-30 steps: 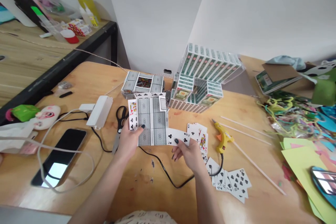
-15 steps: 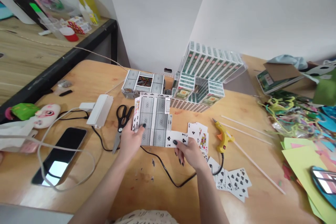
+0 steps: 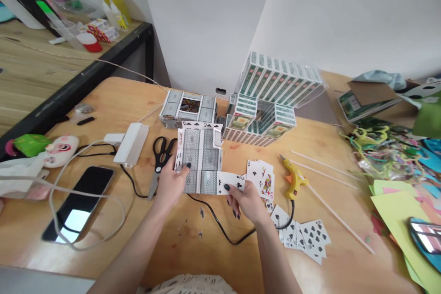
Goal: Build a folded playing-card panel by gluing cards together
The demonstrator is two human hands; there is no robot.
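Observation:
My left hand [image 3: 173,179] grips the left side of a playing-card panel [image 3: 201,150], thumb on top. The panel is made of several cards joined together, grey patterned backs up, with card faces showing along its far and left edges. Between thumb and fingers, my right hand [image 3: 245,200] pinches a two of clubs [image 3: 224,183] that lies against the panel's near right corner. Whether that card is stuck on, I cannot tell. Scissors [image 3: 160,161] with black handles lie just left of my left hand. Loose cards [image 3: 260,177] are beyond my right hand.
A yellow glue gun [image 3: 293,179] with its cord lies at right, near glue sticks [image 3: 325,170] and fanned spade cards [image 3: 305,239]. Behind stand a card-covered box [image 3: 189,108] and stacked card boxes [image 3: 275,82]. A phone [image 3: 81,204] and white cable are at left.
The panel and the two of clubs have shifted very slightly left, both hands still holding on. Nothing else on the table has visibly moved.

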